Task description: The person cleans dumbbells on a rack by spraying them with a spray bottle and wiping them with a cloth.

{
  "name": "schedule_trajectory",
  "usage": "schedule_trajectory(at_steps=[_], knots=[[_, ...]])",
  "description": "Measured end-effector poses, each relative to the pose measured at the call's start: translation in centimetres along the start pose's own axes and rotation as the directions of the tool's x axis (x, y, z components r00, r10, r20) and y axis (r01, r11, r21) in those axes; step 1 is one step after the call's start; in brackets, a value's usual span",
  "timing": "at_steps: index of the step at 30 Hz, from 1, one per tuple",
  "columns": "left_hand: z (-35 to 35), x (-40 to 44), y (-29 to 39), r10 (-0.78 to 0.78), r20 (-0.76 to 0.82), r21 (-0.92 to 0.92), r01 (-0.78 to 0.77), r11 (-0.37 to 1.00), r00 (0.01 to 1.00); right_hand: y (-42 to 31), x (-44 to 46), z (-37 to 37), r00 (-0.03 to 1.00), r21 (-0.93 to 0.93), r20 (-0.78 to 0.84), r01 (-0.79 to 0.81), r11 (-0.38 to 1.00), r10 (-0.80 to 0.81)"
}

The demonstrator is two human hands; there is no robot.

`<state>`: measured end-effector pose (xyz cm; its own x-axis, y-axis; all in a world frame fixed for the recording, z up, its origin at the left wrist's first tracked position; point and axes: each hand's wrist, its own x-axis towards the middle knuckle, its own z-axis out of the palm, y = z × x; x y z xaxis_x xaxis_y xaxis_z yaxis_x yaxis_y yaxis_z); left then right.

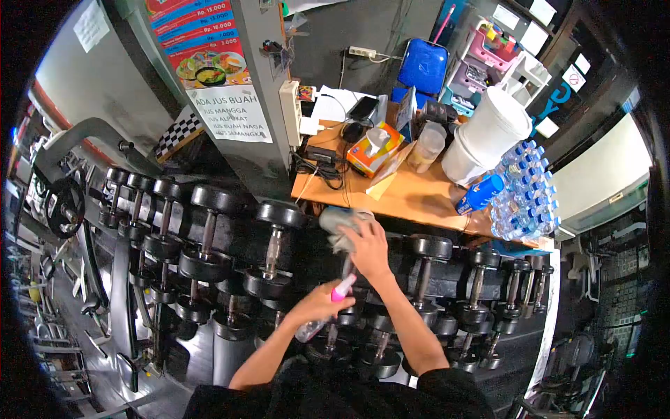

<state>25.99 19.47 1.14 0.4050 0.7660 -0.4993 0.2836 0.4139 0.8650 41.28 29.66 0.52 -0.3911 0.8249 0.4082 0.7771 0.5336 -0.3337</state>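
My left hand (317, 306) is wrapped round a spray bottle (309, 329) with a pink and white nozzle, low in the middle of the view. Above it and to the right, my right hand (368, 248) holds a greyish cloth (340, 227), blurred by motion. The cloth is over the end of a dumbbell on the rack, just below the desk's front edge; most of that dumbbell is hidden by the cloth and my hands. Black dumbbells (273, 241) with metal handles lie to the left, and another dumbbell (423, 272) lies to the right of my right forearm.
Beyond the rack stands a wooden desk (419, 199) with a tissue box (373, 150), a white bucket (481, 140), a blue can (480, 194) and cables. Bottled water (523, 192) is stacked at the right. A gym machine (66, 150) stands at the left.
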Motion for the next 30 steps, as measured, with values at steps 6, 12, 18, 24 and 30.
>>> schedule_trajectory(at_steps=[6, 12, 18, 24, 30], knots=[[3.6, -0.2, -5.3, 0.303, -0.196, 0.283, -0.242, 0.928, 0.933, -1.9, 5.0, 5.2, 0.855, -0.31, 0.507, 0.3, 0.902, -0.11], [3.2, -0.3, -5.3, 0.339, -0.196, 0.309, -0.27, 0.912, 0.92, -3.4, 6.2, 8.4, 0.738, -0.462, 0.675, 0.409, 0.787, 0.013], [3.0, -0.9, -4.2, 0.294, -0.234, 0.198, -0.25, 0.948, 0.927, -1.0, 2.7, 2.2, 0.955, -0.158, 0.265, 0.177, 0.971, -0.131], [3.2, -0.2, -5.3, 0.353, -0.227, 0.208, -0.309, 0.928, 0.908, 3.2, -3.0, 0.4, 0.991, 0.299, -0.099, -0.061, 0.952, 0.094], [3.0, -1.3, -3.2, 0.207, -0.217, 0.099, -0.189, 0.977, 0.954, 8.6, -6.5, 4.6, 0.719, 0.544, 0.162, -0.637, 0.546, 0.676]])
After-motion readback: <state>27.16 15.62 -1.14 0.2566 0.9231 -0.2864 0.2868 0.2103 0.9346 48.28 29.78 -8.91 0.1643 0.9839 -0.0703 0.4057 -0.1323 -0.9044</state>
